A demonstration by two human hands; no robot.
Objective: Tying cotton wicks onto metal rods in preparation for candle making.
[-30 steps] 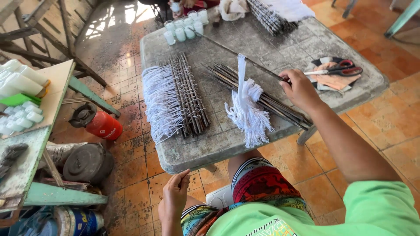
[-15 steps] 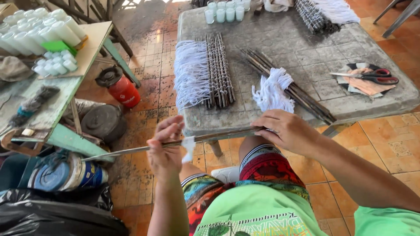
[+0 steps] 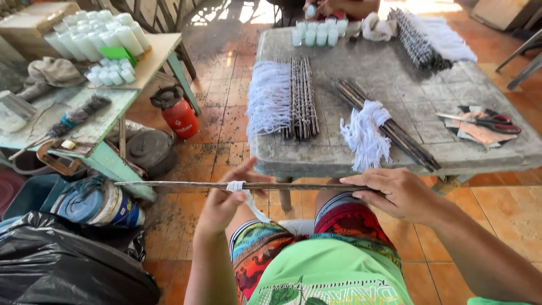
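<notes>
A seated person in a green shirt and bright patterned shorts holds a long thin dark rod (image 3: 186, 184) level across the lap, in front of the near edge of a worn grey table (image 3: 395, 164).

At the far left, a black plastic bag (image 3: 56, 265) lies on the tiled floor beside a blue-lidded tin (image 3: 93, 204). Above them stands a green-legged side bench (image 3: 84, 133) with a brush-like bundle (image 3: 79, 114) on it and white candles (image 3: 90, 34) stacked at its far end. A red gas canister (image 3: 179, 116) stands on the floor between the bench and the table, a dark round pot (image 3: 149, 151) just beside it.

The left hand (image 3: 226, 200) is closed around the rod near its middle, fingers pinching a white string (image 3: 243, 195) wrapped there; the loose end hangs down toward the knee. The rod sticks out well past this hand to the left.

On the table's left part lies a row of dark rods with white string fringes (image 3: 279, 99). Small glass candles (image 3: 319, 35) stand at the far edge. Near the middle, a loose bunch of white strings (image 3: 367, 135) rests on a slanting bundle of bare rods (image 3: 389, 127).

The right hand (image 3: 398, 192) grips the rod's right end, fingers curled over it, just below the table's near edge.

Toward the right edge, red-handled scissors (image 3: 488, 120) lie on scraps of card. Another fringed stack (image 3: 429, 36) sits at the far right corner.
</notes>
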